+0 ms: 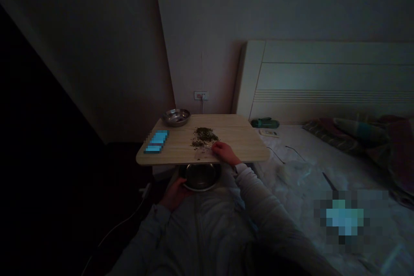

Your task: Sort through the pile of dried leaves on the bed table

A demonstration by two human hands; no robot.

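Observation:
My left hand [177,194] grips the side of a round metal bowl [202,187] held above my lap, just under the near edge of the small wooden table [174,146]. My right hand [224,152] is closed over the tabletop near that edge. A thin, light utensil [208,146] sticks out of its fingers to the left; its kind is too dim to tell. The tip reaches small dark green bits [205,133], which look like dried leaves or seeds, spread in a loose pile with several scattered toward me. The bowl's inside is dark.
Another metal bowl [176,117] stands at the table's far left corner, with a blurred, lit phone-like device [157,141] nearer. To the right is a bed [300,168] with a green bottle [265,123], a pale remote [269,133] and crumpled bedding [365,138]. A white cable [116,224] runs at lower left.

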